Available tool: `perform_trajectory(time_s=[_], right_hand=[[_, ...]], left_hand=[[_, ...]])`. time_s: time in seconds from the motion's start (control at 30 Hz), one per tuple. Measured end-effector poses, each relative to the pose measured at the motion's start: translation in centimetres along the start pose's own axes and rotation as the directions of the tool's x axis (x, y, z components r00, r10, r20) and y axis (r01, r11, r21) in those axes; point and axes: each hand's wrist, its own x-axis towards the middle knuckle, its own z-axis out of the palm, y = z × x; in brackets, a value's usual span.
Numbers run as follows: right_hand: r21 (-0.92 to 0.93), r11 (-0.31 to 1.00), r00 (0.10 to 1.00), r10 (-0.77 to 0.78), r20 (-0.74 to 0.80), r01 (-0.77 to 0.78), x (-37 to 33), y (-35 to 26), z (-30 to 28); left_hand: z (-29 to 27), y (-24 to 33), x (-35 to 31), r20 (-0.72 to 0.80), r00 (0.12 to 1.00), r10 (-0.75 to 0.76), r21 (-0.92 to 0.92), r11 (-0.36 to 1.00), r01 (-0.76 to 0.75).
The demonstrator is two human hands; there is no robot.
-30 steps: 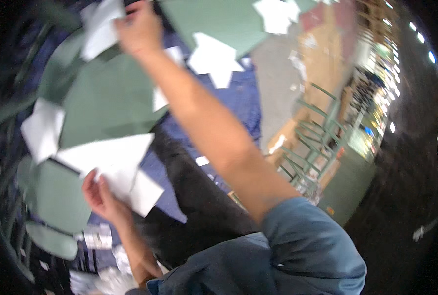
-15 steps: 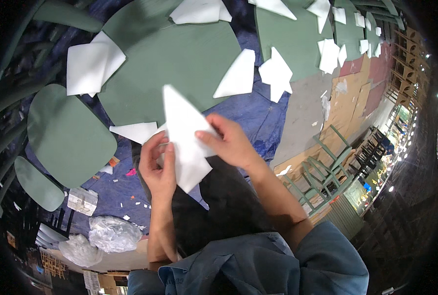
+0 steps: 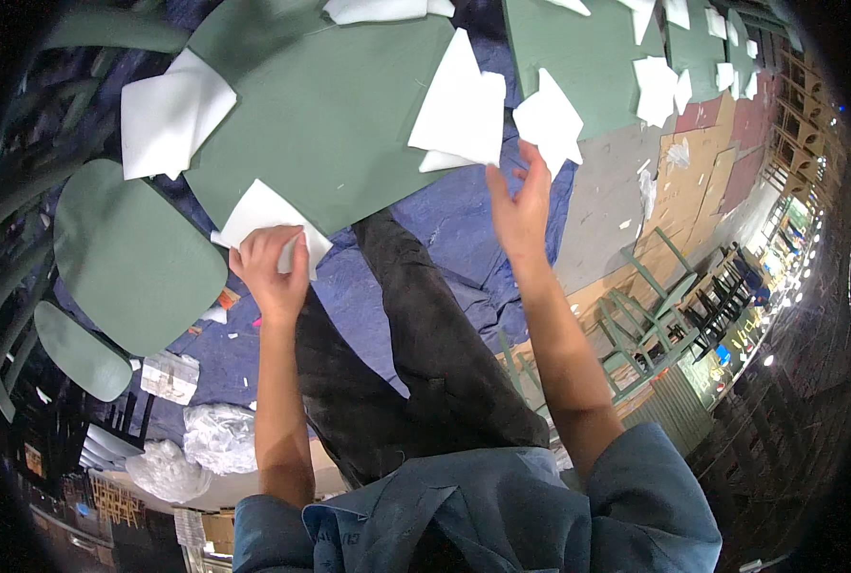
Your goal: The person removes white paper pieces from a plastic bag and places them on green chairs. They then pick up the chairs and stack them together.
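My left hand [image 3: 271, 269] grips the lower corner of a white paper sheet [image 3: 258, 212] that lies at the near edge of a large green board [image 3: 330, 124]. Raised to the right, my right hand [image 3: 521, 202] has its fingers spread and holds nothing. Its fingertips are just below a white paper piece [image 3: 550, 119] and beside a larger folded white sheet [image 3: 464, 100] lying on the board's right edge. Another white sheet [image 3: 170, 113] rests on the board's left corner.
A second green board [image 3: 588, 57] with several white pieces lies further right. Rounded green panels [image 3: 129, 258] sit at the left on a blue tarp [image 3: 445, 224]. My dark trouser legs [image 3: 416, 334] run down the middle. Plastic bags [image 3: 217, 435] lie lower left, green metal frames [image 3: 636, 325] to the right.
Half a second ago both hands held one white sheet between them. Now they are apart: the left is lower at the board's edge on a sheet, the right has lifted, open.
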Motion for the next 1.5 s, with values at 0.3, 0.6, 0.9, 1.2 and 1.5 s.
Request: perform_trajectory(time_s=[0.3,0.6,0.9,1.2,1.5], right_hand=[[0.086,0.964,0.926,0.216,0.311,-0.253,-9.3,0.9,-0.8],[0.246,0.954,0.923,0.070,0.379,-0.173,-12.4,1.5,-14.1],[0.247,0.929,0.942,0.212,0.260,-0.277,-6.7,-1.3,-11.6],[0.056,0.914,0.878,0.366,0.309,-0.401,-4.0,-5.1,-6.4],[-0.211,0.934,0.931,0.324,0.165,-0.288,2.1,-7.8,-2.4]], left_hand=[[-2.0,3.5,-4.3,-0.084,0.992,-0.098,0.078,0.991,0.104],[-19.7,10.8,-11.7,0.108,0.983,-0.145,-0.157,0.974,0.161],[-24.3,5.2,-17.0,0.352,0.831,-0.430,-0.066,0.875,0.480],[-26.9,3.8,-22.2,0.436,0.759,-0.484,-0.209,0.766,0.608],[-30.7,5.4,-28.2,0.469,0.622,-0.627,-0.173,0.625,0.761]])
